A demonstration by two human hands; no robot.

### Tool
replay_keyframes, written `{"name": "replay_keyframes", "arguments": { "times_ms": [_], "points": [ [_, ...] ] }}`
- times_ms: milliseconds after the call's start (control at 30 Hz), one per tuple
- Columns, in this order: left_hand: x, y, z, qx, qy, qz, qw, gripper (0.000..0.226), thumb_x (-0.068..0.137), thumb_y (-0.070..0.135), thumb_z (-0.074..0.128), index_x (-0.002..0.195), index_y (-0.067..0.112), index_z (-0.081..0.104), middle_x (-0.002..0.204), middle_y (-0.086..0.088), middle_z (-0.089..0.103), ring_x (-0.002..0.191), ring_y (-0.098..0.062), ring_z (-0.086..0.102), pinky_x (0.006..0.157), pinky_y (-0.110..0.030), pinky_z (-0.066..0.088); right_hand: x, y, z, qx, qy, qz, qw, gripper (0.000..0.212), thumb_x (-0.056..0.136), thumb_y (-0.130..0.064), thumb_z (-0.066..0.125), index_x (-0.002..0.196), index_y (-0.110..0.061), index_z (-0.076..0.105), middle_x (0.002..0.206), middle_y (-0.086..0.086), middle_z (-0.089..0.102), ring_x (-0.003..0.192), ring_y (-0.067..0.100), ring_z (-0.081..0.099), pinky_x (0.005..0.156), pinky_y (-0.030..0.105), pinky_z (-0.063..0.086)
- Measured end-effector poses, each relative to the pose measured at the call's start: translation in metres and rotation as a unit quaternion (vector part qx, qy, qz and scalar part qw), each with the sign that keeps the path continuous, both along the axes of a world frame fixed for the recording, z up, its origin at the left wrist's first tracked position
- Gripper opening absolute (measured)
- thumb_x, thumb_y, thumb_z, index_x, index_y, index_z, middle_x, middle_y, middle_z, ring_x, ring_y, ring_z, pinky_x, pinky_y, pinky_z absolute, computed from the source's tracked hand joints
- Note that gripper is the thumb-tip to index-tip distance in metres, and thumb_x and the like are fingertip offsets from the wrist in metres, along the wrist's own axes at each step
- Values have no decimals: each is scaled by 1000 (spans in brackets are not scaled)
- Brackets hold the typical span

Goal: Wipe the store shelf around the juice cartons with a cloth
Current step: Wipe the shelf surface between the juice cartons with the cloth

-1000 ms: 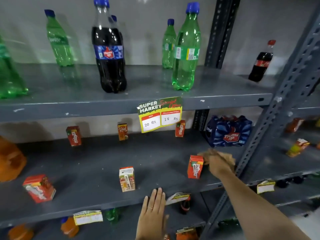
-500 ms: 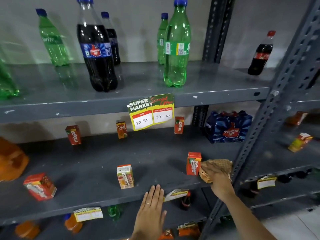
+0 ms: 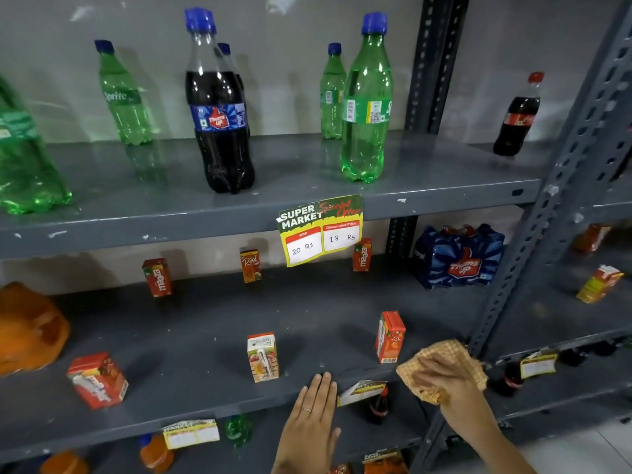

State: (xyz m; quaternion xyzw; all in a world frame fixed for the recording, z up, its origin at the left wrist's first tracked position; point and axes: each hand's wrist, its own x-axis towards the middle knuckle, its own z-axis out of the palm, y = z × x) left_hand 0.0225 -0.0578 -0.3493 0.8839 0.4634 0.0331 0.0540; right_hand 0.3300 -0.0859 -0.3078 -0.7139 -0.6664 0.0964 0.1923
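Several small juice cartons stand on the grey middle shelf [image 3: 205, 336]. An orange-red carton [image 3: 389, 336] is at the front right, a white and orange one [image 3: 262, 357] at the front middle, a red one [image 3: 97, 379] lies tilted at the front left. My right hand [image 3: 444, 379] presses a tan checked cloth [image 3: 448, 354] flat on the shelf's front right corner, just right of the orange-red carton. My left hand [image 3: 313, 425] rests flat, fingers together, on the shelf's front edge, holding nothing.
Three more cartons [image 3: 251, 265] stand along the back wall, and a blue wrapped bottle pack [image 3: 458, 256] sits at the back right. A perforated upright post [image 3: 533, 234] borders the cloth. A price sign [image 3: 321, 229] hangs from the upper shelf, which holds soda bottles [image 3: 219, 111].
My right hand has drawn the cloth from behind the orange-red carton toward the shelf's front right corner. My left hand has stayed on the front edge.
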Motion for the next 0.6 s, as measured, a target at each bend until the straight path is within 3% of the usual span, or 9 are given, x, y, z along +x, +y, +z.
{"name": "replay_keyframes", "arguments": {
  "times_ms": [100,200,267,367,467,533,600],
  "points": [
    [-4,1,1,12,13,-15,1000,86,77,49,41,148,5,24,157,-9,19,143,-24,19,113,-35,10,-26,-18,12,56,24,-52,997,72,60,18,56,102,-38,74,117,-27,60,121,15,57,106,18,28],
    [-12,2,-3,22,28,-15,999,84,74,50,55,143,6,36,158,-10,16,143,-26,20,113,-37,9,-76,-35,39,5,105,-87,991,59,71,-2,56,93,-56,66,107,-33,64,109,11,64,90,18,44],
    [-17,2,-7,33,29,-1,999,83,73,47,59,142,5,38,159,-12,12,144,-28,18,113,-38,10,-112,-31,53,-27,135,-2,991,52,71,-13,53,86,-62,61,110,-28,68,108,3,63,90,18,48],
    [-26,3,-14,67,33,-7,997,79,75,46,56,140,6,37,160,-15,1,146,-30,11,113,-39,11,-148,19,71,29,138,108,984,53,72,-7,52,110,-41,69,121,-22,65,115,-1,58,100,24,47],
    [-32,4,-11,77,68,-4,995,94,68,53,71,142,6,37,157,-12,17,142,-29,19,113,-43,10,-158,116,88,82,89,114,986,53,78,-1,58,120,-32,65,130,-12,61,122,11,56,106,32,44],
    [-34,3,-9,79,73,13,994,96,65,54,73,142,7,39,154,-11,26,140,-28,26,113,-44,11,-159,167,102,69,-1,74,995,57,76,-3,54,125,-32,60,130,-3,59,121,25,55,101,37,47],
    [-38,3,-10,73,68,18,995,96,65,55,72,143,9,40,154,-10,27,140,-28,27,112,-44,14,-163,186,117,-4,-72,9,997,55,84,-6,51,134,-27,51,136,5,51,126,32,49,100,39,44]
  ]
}}
